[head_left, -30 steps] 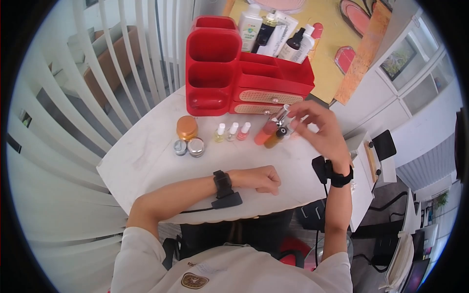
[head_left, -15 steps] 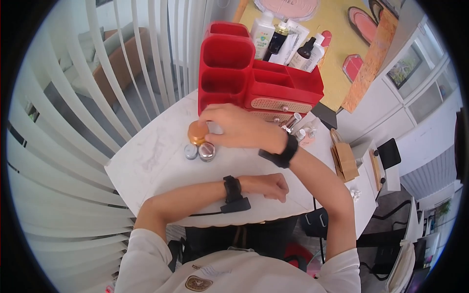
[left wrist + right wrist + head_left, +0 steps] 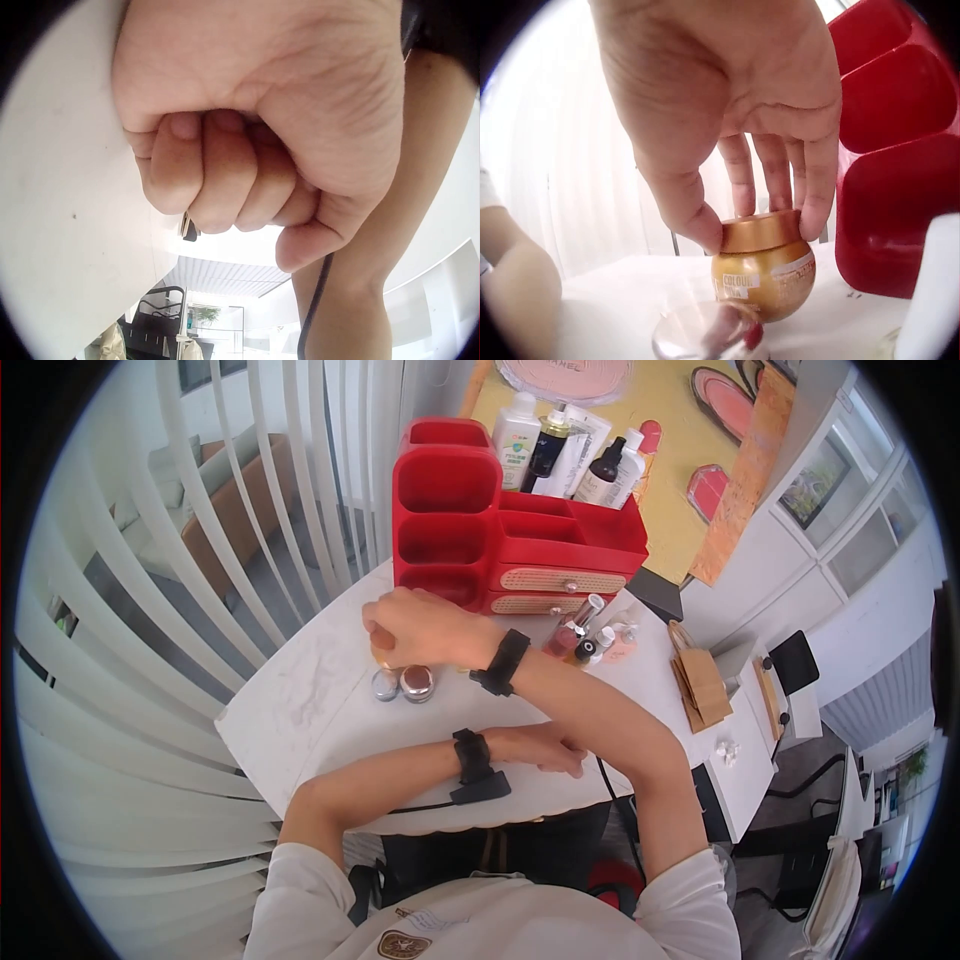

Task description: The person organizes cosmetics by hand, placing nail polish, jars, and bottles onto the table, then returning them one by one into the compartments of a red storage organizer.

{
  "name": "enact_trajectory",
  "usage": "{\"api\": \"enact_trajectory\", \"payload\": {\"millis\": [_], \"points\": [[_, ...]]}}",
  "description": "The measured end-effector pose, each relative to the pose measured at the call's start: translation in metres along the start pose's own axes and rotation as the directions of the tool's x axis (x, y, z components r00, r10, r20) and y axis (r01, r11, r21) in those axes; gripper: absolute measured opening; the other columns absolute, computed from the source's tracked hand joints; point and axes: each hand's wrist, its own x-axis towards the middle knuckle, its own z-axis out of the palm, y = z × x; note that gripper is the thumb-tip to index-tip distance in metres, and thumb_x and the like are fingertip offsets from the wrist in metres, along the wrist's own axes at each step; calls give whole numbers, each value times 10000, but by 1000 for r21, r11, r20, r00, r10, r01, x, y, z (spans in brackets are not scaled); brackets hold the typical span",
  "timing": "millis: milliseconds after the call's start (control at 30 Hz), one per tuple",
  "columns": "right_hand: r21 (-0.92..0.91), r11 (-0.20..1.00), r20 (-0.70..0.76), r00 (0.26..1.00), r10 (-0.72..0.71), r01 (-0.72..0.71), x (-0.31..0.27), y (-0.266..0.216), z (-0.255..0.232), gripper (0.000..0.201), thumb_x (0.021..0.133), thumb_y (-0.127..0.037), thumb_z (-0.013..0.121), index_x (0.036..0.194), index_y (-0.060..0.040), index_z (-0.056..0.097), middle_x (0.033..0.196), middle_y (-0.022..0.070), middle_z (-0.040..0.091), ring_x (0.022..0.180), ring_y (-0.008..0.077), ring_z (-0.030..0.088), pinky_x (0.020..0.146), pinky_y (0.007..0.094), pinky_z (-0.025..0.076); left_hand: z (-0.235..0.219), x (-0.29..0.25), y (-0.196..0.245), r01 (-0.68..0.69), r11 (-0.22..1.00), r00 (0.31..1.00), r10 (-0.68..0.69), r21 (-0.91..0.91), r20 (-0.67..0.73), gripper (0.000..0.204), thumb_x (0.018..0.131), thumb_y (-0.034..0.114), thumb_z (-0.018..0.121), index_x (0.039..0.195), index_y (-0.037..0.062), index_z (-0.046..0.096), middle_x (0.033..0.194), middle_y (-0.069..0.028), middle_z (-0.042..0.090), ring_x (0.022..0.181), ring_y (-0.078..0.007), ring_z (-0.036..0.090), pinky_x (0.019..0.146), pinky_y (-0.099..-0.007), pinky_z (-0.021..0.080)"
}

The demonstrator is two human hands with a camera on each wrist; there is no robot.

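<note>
My right hand (image 3: 432,628) reaches across to the left side of the table. In the right wrist view, its thumb and fingers grip the copper-coloured lid of a round gold cosmetic jar (image 3: 761,271), which leans a little. From the head view the hand hides most of that jar. Just in front stand a silver-lidded jar (image 3: 417,681) and a smaller grey-lidded jar (image 3: 385,685). My left hand (image 3: 535,746) rests at the table's front, below the right forearm. Its fingers (image 3: 225,176) curl into the palm around nothing.
A red organizer (image 3: 495,530) with open compartments and drawers stands behind the right hand, with bottles and tubes in its back. Clear-capped bottles (image 3: 580,630) stand to the right of the right wrist. White slatted blinds (image 3: 290,480) border the left; a brown paper bag (image 3: 700,685) lies at right.
My right hand has come left from the bottles by the drawers to the gold jar, now gripping its lid. The left hand has stayed curled on the table.
</note>
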Motion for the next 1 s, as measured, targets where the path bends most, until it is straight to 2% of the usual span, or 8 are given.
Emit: {"api": "enact_trajectory", "payload": {"millis": [67,167,300,367,433,600,833,1000], "points": [[87,995,-152,988,-29,42,-5,-12,-15,309,718,-93,713,1000,-2,626,955,206,652,946,347,637,809,394,509,-2,2,-3,-7,1000,1000,7,5,11,367,833,104,666,615,148,373,565,70,323,486,-48,279,460,-259,208],[116,990,-210,976,-57,83,-24,-26,-61,373,697,-132,748,1027,-3,632,996,195,669,959,305,655,803,360,527,-3,1,-3,-26,999,999,25,18,41,401,840,117,658,579,147,354,541,74,297,482,-48,269,465,-263,210],[60,981,-460,877,-137,184,-80,-15,-127,505,690,-144,763,1154,-26,604,1080,113,671,972,204,641,801,320,545,0,-3,10,-17,995,1000,15,94,23,454,846,131,648,530,144,323,508,78,266,477,-50,255,466,-270,206],[37,993,-524,848,-73,108,-114,3,-157,472,761,-84,724,1210,-57,582,1141,71,658,1037,182,629,855,313,538,0,-3,10,-34,995,999,31,92,29,450,845,131,649,532,142,327,509,75,273,478,-50,253,468,-270,203],[101,990,-591,795,137,-95,-146,23,-177,475,790,-49,701,1245,-53,563,1182,82,641,1090,186,619,882,314,531,0,-2,8,-51,995,998,49,82,30,445,844,132,651,535,140,331,510,73,279,480,-51,252,469,-271,199],[151,951,-731,618,291,-269,-186,113,-185,466,757,-136,706,1185,4,589,1105,125,668,968,189,631,873,319,518,-2,0,8,-13,996,999,10,93,34,446,847,135,652,531,139,338,508,70,283,481,-55,251,474,-271,194],[118,949,-662,690,294,-292,-176,138,-165,437,779,-86,711,1188,-5,582,1113,99,661,993,201,630,870,315,515,-2,-1,7,-39,998,998,37,55,50,458,855,145,655,543,139,320,527,76,268,491,-48,245,472,-269,191],[243,917,-547,736,399,-316,-158,136,-161,413,797,-83,698,1182,6,580,1132,105,647,1009,212,630,883,318,509,-3,-1,9,-34,996,998,30,88,48,480,869,164,661,552,137,301,548,80,253,512,-44,234,474,-275,193]]}}
